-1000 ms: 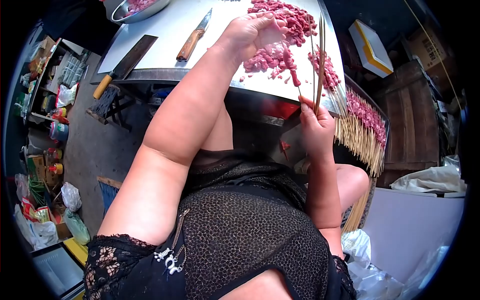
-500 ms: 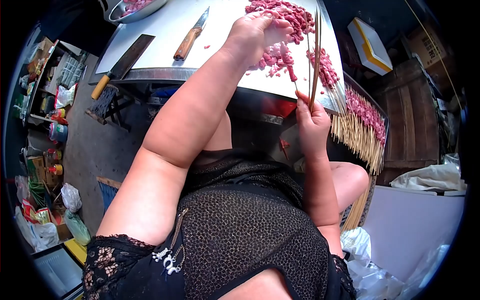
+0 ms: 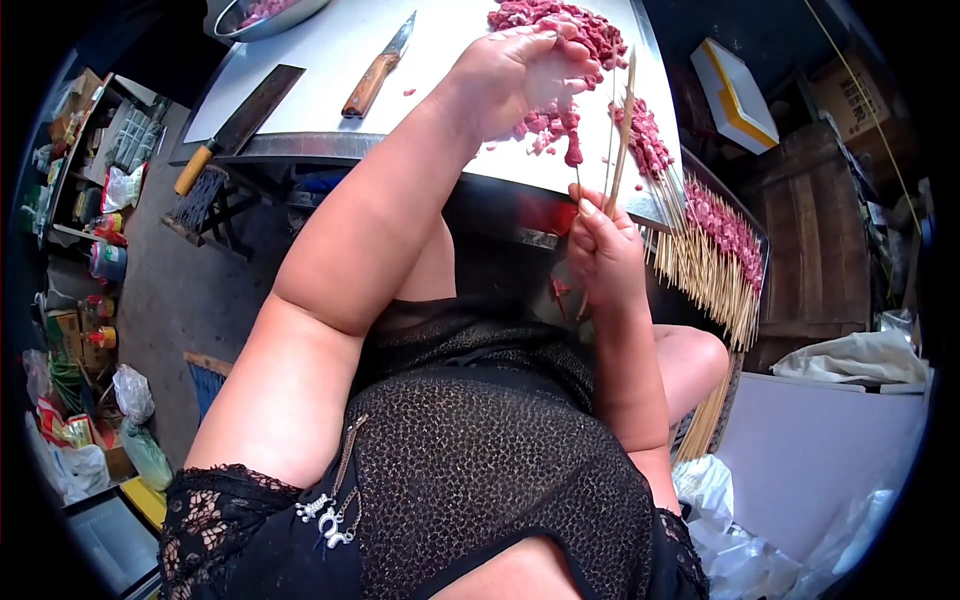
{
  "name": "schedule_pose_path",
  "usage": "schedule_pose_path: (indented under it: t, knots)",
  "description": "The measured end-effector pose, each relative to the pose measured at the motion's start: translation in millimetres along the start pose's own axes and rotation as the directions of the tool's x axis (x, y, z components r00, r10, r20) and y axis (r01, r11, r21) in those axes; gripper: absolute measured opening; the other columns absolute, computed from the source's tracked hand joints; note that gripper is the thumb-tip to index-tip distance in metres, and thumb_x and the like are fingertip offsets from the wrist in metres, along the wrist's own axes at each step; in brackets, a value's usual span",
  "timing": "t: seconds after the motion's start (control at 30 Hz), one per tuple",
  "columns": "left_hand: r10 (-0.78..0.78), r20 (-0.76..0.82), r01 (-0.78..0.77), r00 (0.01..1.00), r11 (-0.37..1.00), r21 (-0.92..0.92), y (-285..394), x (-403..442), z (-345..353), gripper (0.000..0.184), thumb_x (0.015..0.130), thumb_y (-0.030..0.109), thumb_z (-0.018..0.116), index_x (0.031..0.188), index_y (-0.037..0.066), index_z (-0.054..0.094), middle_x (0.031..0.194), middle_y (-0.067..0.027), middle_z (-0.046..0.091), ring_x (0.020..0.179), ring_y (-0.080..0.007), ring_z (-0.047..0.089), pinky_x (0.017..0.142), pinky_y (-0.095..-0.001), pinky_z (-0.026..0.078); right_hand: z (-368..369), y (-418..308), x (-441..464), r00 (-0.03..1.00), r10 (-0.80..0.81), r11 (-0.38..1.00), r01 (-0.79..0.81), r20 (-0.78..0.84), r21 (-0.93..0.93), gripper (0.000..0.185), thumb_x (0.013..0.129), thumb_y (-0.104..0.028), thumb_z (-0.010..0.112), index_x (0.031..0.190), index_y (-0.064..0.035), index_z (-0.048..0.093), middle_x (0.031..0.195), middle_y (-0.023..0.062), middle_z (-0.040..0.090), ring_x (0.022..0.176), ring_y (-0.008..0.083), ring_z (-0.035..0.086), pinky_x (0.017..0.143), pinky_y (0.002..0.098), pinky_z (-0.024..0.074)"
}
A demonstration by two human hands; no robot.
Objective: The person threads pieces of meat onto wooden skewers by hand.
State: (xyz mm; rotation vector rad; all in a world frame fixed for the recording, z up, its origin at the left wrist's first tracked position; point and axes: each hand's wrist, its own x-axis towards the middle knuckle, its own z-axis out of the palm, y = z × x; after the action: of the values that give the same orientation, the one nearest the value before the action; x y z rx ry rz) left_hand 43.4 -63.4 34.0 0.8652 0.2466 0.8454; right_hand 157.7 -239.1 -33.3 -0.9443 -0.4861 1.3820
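Observation:
My right hand [image 3: 605,250] is closed around thin wooden skewers, several of them bare and pointing upward in a narrow bundle [image 3: 624,135]. One held skewer carries pink meat pieces [image 3: 573,148] and leans toward the left hand. My left hand [image 3: 525,80] is over the table, close to the loaded skewer's upper end, its fingers slightly curled and apart; nothing shows clearly between them. Behind it lies a heap of cut red meat [image 3: 600,35], with paler small pieces [image 3: 545,125] below the fingers.
A cleaver [image 3: 245,120] and a wooden-handled knife [image 3: 380,75] lie on the white table [image 3: 330,80]. A metal bowl [image 3: 275,25] with meat stands at the back left. Finished meat skewers [image 3: 715,240] line a tray at right; more [image 3: 645,140] rest on the table's right edge.
My right hand has moved slightly left and down, with the skewers brought closer together in view. The left hand's fingers have spread apart more. The whole view has shifted slightly left.

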Motion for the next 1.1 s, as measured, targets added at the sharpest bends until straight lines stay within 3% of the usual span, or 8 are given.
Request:
schedule_pose_path:
  t: [0.13, 0.33, 0.43, 0.6, 0.67, 0.77, 0.97, 1.1]
  knots:
    - [0.077, 0.053, -0.072, 0.996, 0.994, -0.08, -2.1, -3.4, 3.1, 0.03, 0.096, 0.011, 0.03, 0.109, -0.007, 0.05, 0.085, -0.0138, 0.058, 0.081, -0.0227, 0.06, 0.091, -0.0474, 0.049, 1.7, -1.2, 0.4, 0.994, -0.101, 0.985, 0.095, -0.037, -0.145, 0.024, 0.09, -0.011, 0.053, 0.111, 0.0015, 0.055, 0.056, -0.0063, 0.039, 0.04, 0.0016, 0.028, 0.035, 0.0166, 0.0213]
    - [0.14, -0.028, -0.143, 0.99, 0.982, -0.125, -6.3, 1.1, 1.9, 0.026, 0.089, 0.014, 0.025, 0.082, 0.003, 0.047, 0.068, -0.0058, 0.045, 0.066, -0.0193, 0.05, 0.093, -0.0519, 0.044, 12.1, 13.5, -1.1, 0.945, -0.317, 0.878, 0.262, -0.077, -0.401, 0.021, 0.09, -0.006, 0.054, 0.109, 0.0007, 0.06, 0.066, -0.0074, 0.048, 0.051, 0.0, 0.037, 0.045, 0.0149, 0.0267]
    - [0.153, 0.069, -0.138, 0.986, 0.973, -0.186, -7.5, 5.9, -4.8, 0.022, 0.087, 0.015, 0.028, 0.079, 0.007, 0.047, 0.072, -0.0068, 0.048, 0.069, -0.0178, 0.051, 0.085, -0.0558, 0.048, 14.5, 19.8, 0.9, 0.792, -0.609, 0.522, 0.446, 0.049, -0.727, 0.021, 0.091, -0.007, 0.055, 0.108, 0.0006, 0.061, 0.069, -0.0076, 0.049, 0.057, -0.0002, 0.038, 0.05, 0.0142, 0.0303]
    - [0.007, 0.124, 0.027, 0.992, 0.963, -0.267, -8.6, 4.0, -5.6, 0.018, 0.083, 0.015, 0.032, 0.079, 0.006, 0.047, 0.069, -0.0095, 0.049, 0.064, -0.0216, 0.052, 0.085, -0.0544, 0.049, 18.9, 13.4, 2.5, 0.832, -0.555, 0.655, 0.423, -0.019, -0.626, 0.021, 0.09, -0.007, 0.055, 0.109, 0.0015, 0.061, 0.073, -0.0035, 0.056, 0.061, 0.0004, 0.046, 0.055, 0.0146, 0.0386]
    - [-0.039, 0.069, 0.054, 0.997, 0.973, -0.223, -14.7, -6.7, 13.3, 0.015, 0.082, 0.012, 0.034, 0.079, 0.006, 0.047, 0.071, -0.01, 0.051, 0.067, -0.0238, 0.055, 0.079, -0.0505, 0.052, 37.9, 6.8, 1.8, 0.955, -0.297, 0.943, 0.293, -0.003, -0.156, 0.024, 0.091, -0.008, 0.053, 0.112, 0.0017, 0.058, 0.064, -0.0046, 0.049, 0.049, 0.001, 0.039, 0.044, 0.0147, 0.0326]
    - [-0.055, 0.075, 0.077, 0.996, 0.94, -0.333, -14.8, -0.9, 10.9, 0.015, 0.082, 0.009, 0.034, 0.082, 0.006, 0.048, 0.071, -0.0098, 0.052, 0.071, -0.0228, 0.056, 0.078, -0.0486, 0.052, 38.9, -0.7, 9.3, 0.955, -0.297, 0.943, 0.29, -0.021, -0.163, 0.025, 0.092, -0.01, 0.05, 0.114, 0.0012, 0.056, 0.058, -0.0058, 0.041, 0.042, 0.0018, 0.03, 0.036, 0.0157, 0.0247]
    - [0.056, -0.008, -0.056, 0.998, 0.994, -0.092, -17.5, 3.3, 8.1, 0.029, 0.093, 0.015, 0.027, 0.1, 0.0, 0.051, 0.084, -0.0119, 0.057, 0.083, -0.0252, 0.059, 0.086, -0.0444, 0.05, 21.3, -3.8, 9.5, 0.941, -0.335, 0.895, 0.298, -0.057, -0.332, 0.026, 0.091, -0.01, 0.052, 0.114, 0.0003, 0.056, 0.062, -0.0046, 0.049, 0.045, 0.0001, 0.035, 0.04, 0.0147, 0.0271]
    - [0.107, -0.04, -0.106, 0.993, 0.994, 0.04, -16.8, 4.1, 9.6, 0.019, 0.094, 0.01, 0.046, 0.109, 0.0, 0.051, 0.096, -0.0134, 0.063, 0.086, -0.0202, 0.063, 0.076, -0.0321, 0.054, 11.9, -2.2, 4.3, 0.915, -0.392, 0.83, 0.307, -0.096, -0.466, 0.027, 0.09, -0.012, 0.055, 0.116, -0.002, 0.057, 0.067, -0.0022, 0.056, 0.047, -0.0005, 0.039, 0.041, 0.014, 0.0288]
